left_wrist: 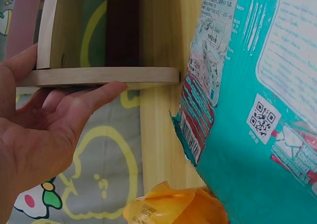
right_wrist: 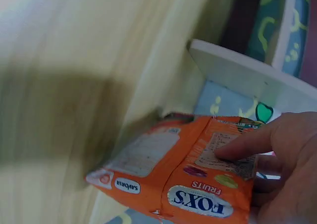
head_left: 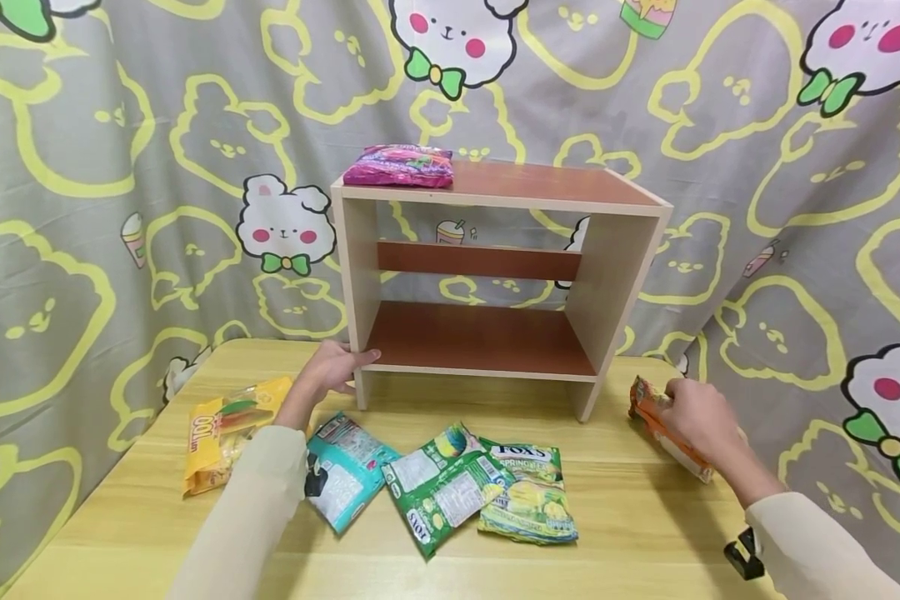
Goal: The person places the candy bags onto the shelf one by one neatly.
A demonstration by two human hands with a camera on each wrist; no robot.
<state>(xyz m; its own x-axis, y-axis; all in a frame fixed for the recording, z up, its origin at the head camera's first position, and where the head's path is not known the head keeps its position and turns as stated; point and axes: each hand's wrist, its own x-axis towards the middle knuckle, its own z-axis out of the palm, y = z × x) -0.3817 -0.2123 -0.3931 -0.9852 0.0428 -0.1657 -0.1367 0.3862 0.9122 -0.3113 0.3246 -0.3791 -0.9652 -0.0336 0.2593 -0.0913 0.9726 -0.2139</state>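
My left hand (head_left: 333, 367) grips the left side panel of a small wooden shelf (head_left: 487, 333), thumb at the front edge by the lower board and fingers outside. The left wrist view shows that panel between thumb and fingers. Right of the shelf, my right hand (head_left: 701, 417) holds an orange Fox's Fruits candy bag (right_wrist: 198, 169) by its upper part, thumb on the back label. The bag stands on edge, low over the table; whether it touches cannot be told. A teal candy bag (head_left: 351, 468) lies just below my left hand.
A purple candy bag (head_left: 401, 167) lies on the shelf's top left. On the wooden table (head_left: 615, 550) are a yellow bag (head_left: 225, 425), a green bag (head_left: 446, 483) and a green-yellow Fox's Spring Tea bag (head_left: 528, 492), the last two overlapping. A patterned curtain (head_left: 157, 167) hangs behind.
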